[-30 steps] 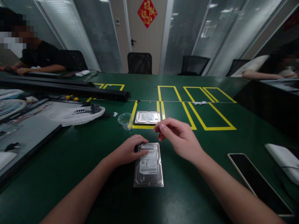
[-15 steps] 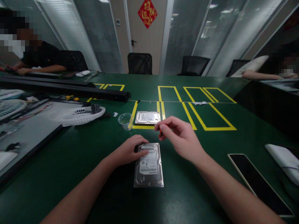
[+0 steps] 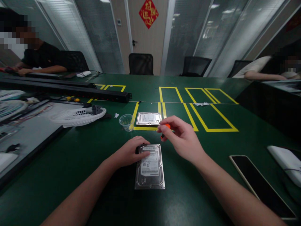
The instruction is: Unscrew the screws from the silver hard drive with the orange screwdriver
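A silver hard drive (image 3: 151,175) with a white label lies in front of me, one short end facing me. My left hand (image 3: 134,151) grips its far left corner, thumb on the label and fingers by the far edge. Above and beyond the drive's far right corner, my right hand (image 3: 180,135) pinches an orange-and-black screwdriver (image 3: 167,126); its tip cannot be made out. A second hard drive (image 3: 148,118) sits farther back inside a yellow tape outline. Left of that stands a clear plastic cup (image 3: 127,123).
A phone (image 3: 256,182) and a white device (image 3: 285,163) lie at right. On the left are a grey panel (image 3: 44,125), a white racket-shaped frame (image 3: 80,115) and long black bars (image 3: 70,90). Two people sit at the table's far sides.
The screwdriver has turned a little in my right fingers, so more of its orange part shows. My left hand and the near hard drive stay in place.
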`<state>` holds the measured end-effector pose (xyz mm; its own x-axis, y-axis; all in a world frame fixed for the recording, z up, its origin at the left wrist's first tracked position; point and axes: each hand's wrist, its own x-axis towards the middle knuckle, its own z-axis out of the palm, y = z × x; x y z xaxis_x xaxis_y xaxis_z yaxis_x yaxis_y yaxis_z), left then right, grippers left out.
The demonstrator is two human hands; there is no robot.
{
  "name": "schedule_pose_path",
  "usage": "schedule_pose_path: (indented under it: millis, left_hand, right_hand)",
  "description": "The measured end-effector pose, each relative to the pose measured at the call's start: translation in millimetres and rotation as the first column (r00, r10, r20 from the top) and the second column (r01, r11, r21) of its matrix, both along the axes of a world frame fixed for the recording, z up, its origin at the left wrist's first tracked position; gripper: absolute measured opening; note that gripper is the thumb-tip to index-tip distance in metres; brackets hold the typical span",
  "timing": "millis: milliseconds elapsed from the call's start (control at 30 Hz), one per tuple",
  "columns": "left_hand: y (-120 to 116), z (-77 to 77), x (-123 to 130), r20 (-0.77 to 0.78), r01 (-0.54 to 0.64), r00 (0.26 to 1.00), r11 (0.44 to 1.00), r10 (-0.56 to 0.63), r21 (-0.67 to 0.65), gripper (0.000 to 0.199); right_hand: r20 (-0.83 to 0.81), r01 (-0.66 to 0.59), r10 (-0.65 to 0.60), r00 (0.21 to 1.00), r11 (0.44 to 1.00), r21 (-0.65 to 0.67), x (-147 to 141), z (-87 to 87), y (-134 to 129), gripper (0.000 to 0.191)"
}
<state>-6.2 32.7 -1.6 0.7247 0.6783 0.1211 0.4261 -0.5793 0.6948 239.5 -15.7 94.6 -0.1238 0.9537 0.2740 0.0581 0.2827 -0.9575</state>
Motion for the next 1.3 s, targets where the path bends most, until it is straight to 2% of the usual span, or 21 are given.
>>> schedule_pose_path:
  millis: [167, 300, 400, 533, 667, 833, 1000, 1167, 1300]
  left_hand:
    - [-0.1, 0.9, 0.2, -0.007, 0.006, 1.000, 1.000, -0.006, 0.002, 0.030]
    - [-0.3, 1.6, 0.9, -0.008, 0.003, 1.000, 1.000, -0.003, -0.001, 0.028]
    - [-0.3, 1.6, 1.1, -0.004, 0.001, 1.000, 1.000, -0.001, -0.009, 0.028]
    - [-0.4, 2.3, 1.2, 0.001, 0.003, 1.000, 1.000, -0.003, -0.005, 0.028]
    - [-0.4, 3.1, 1.2, -0.007, 0.000, 1.000, 1.000, 0.000, -0.007, 0.028]
    - [-0.1, 2.5, 1.1, 0.007, 0.006, 1.000, 1.000, -0.006, 0.004, 0.028]
    - [-0.8, 2.2, 0.9, -0.002, 0.003, 1.000, 1.000, -0.003, -0.002, 0.030]
    - [-0.5, 0.7, 0.1, 0.004, 0.004, 1.000, 1.000, -0.004, -0.003, 0.028]
    - [0.1, 0.7, 0.4, 0.003, 0.008, 1.000, 1.000, -0.008, -0.005, 0.028]
  right_hand:
    - [-0.046, -0.065, 0.065, 0.997, 0.998, -0.014, 1.3, -1.1, 1.4, 0.027]
    - [-0.009, -0.015, 0.015, 1.000, 1.000, -0.003, 2.4, 0.0, 1.0, 0.022]
    - [-0.002, 0.017, -0.017, 1.000, 1.000, -0.009, 1.7, 1.2, -0.4, 0.026]
    - [-0.023, 0.020, -0.021, 1.000, 0.999, -0.040, -0.3, 1.0, -2.4, 0.033]
    - [-0.006, 0.014, -0.014, 1.000, 1.000, -0.018, -0.5, 0.9, -2.6, 0.031]
    - [0.026, -0.028, 0.028, 0.999, 1.000, 0.012, 1.6, 0.0, -0.3, 0.022]
    - [-0.057, -0.087, 0.086, 0.995, 0.996, -0.013, 2.1, -3.1, 1.0, 0.026]
    - [-0.005, -0.013, 0.013, 1.000, 1.000, -0.014, 2.1, 0.0, -0.4, 0.021]
    - [-0.036, 0.029, -0.030, 0.999, 0.999, -0.034, 1.4, 0.4, -1.3, 0.030]
